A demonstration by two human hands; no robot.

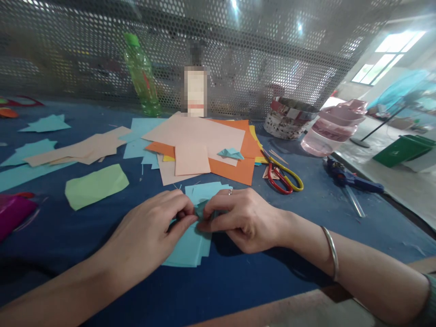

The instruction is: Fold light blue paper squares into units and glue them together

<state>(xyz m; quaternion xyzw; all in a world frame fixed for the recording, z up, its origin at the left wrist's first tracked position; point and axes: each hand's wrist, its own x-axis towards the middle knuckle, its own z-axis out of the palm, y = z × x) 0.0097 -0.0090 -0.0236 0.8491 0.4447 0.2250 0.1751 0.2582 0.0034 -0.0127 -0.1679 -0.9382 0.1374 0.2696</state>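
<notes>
The left hand (146,236) and right hand (242,221) meet low in the middle of the view, backs turned up and knuckles bent. Their fingers (185,219) curl inward and pinch together, with the two thumbs nearly touching between them. The left forearm (57,293) runs in from the lower left, and the right forearm (369,279) comes in from the lower right. Both wrists are slightly bent, and the elbows lie outside the view.

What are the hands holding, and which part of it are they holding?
The left hand and right hand pinch a small piece of folded blue paper from either side with their fingertips. The fingers hide most of it, so the exact part cannot be told.
</notes>
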